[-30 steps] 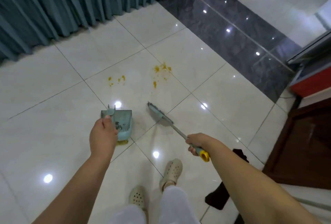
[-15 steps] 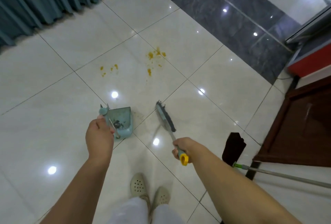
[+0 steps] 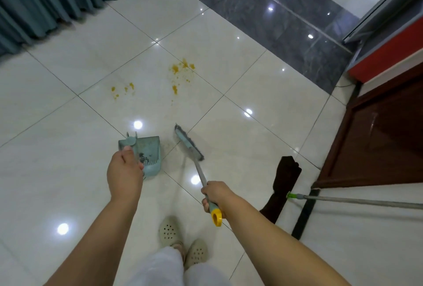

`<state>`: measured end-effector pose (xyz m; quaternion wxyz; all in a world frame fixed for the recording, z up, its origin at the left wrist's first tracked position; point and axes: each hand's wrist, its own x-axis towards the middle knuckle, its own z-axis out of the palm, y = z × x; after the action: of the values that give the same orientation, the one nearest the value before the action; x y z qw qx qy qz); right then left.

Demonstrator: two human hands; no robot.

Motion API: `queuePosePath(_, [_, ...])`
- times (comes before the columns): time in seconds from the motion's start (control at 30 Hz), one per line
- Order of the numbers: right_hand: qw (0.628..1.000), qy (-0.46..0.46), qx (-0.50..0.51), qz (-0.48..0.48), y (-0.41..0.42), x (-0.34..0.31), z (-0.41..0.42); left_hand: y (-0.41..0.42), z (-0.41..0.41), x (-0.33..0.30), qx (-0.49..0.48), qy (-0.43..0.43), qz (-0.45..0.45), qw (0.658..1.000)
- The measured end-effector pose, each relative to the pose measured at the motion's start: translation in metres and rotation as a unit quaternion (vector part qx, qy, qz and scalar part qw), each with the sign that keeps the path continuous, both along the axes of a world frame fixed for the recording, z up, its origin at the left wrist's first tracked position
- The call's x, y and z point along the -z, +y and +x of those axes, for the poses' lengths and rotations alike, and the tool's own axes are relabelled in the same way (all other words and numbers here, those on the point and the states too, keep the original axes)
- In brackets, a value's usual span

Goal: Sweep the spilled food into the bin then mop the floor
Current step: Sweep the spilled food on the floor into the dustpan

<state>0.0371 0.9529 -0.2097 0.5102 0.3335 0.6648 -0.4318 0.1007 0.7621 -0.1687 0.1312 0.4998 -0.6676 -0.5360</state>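
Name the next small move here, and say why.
Probably step forward and carry the broom head and dustpan up to the yellow food bits. The spill lies further out on the tile, apart from both tools. The right hand grips the broom handle and the left hand holds the dustpan, so both are ready.

Dustpan (image 3: 146,155) left of broom head (image 3: 188,142), both short of the spilled food (image 3: 180,73); mop (image 3: 297,195) at far right.
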Motion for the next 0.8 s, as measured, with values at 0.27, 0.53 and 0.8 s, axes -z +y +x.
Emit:
queuePosePath(0.27, [0.996,0.035,0.076,0.043,0.104,0.006,-0.005,0.051,0.009,-0.002,0.04,0.006,-0.019,0.999])
queuePosePath(0.53, [0.99,0.006,0.117,0.075,0.18,0.014,0.001,0.081,0.027,0.0,0.044,-0.001,-0.001,0.999])
queuePosePath(0.8, [0.989,-0.003,0.136,0.054,0.167,0.015,0.019,0.085,0.054,0.0,0.022,-0.002,0.017,1.0])
